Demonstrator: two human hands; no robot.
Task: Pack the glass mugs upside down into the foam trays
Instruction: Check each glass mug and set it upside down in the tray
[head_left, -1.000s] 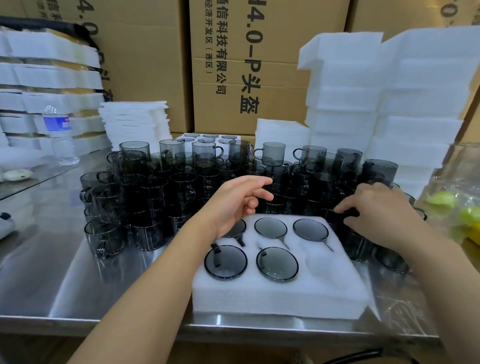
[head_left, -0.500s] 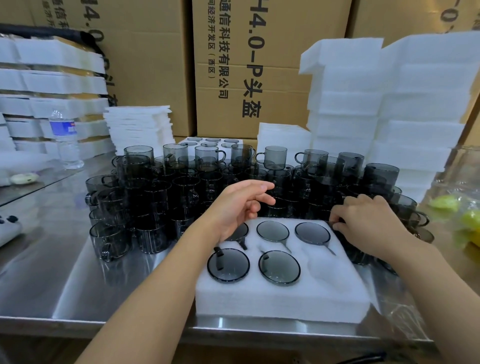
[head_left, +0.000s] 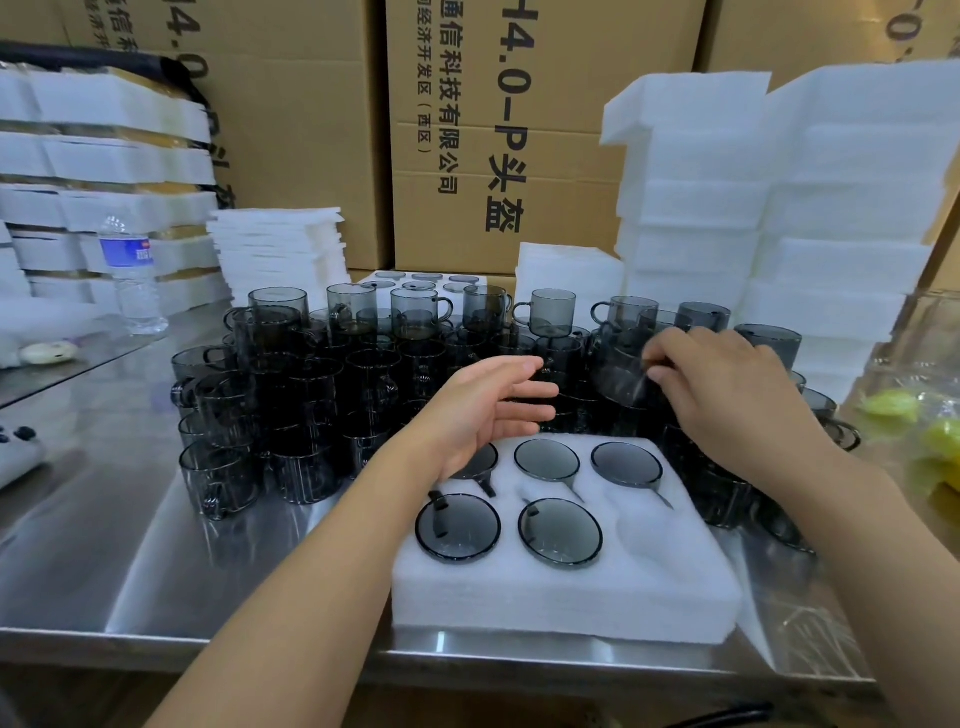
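My right hand (head_left: 737, 400) is at two o'clock from the foam tray (head_left: 566, 603), fingers curled round a tilted mug (head_left: 615, 376) that sits above its neighbours. The glass is smeared with motion, so I cannot tell exactly where the fingertips bear. My left hand (head_left: 493, 410) hovers over the tray's eleven o'clock corner with its fingers spread and relaxed, holding nothing. I judge it is waiting there to help turn the mug over.

Five upturned mugs (head_left: 560, 530) fill the tray, bases up and handles tucked into the slits, which keeps the rims buried in the padding. Only the empty pocket (head_left: 662, 535) at four o'clock is open, and that is surely where this mug belongs, so the tray is one mug short of full.

The loose mugs (head_left: 311, 395) crowd from nine o'clock round to three, stacked two high and close at hand, so each reach is short.

The worktop (head_left: 156, 571) is bare stainless steel, slick and reflective, so I would set glass down gently on it. At twelve o'clock a filled tray (head_left: 480, 285) lies against tall cardboard cartons (head_left: 311, 130). Spare foam stacks (head_left: 779, 208) rise at one o'clock, and a water bottle (head_left: 132, 280) stands at ten.
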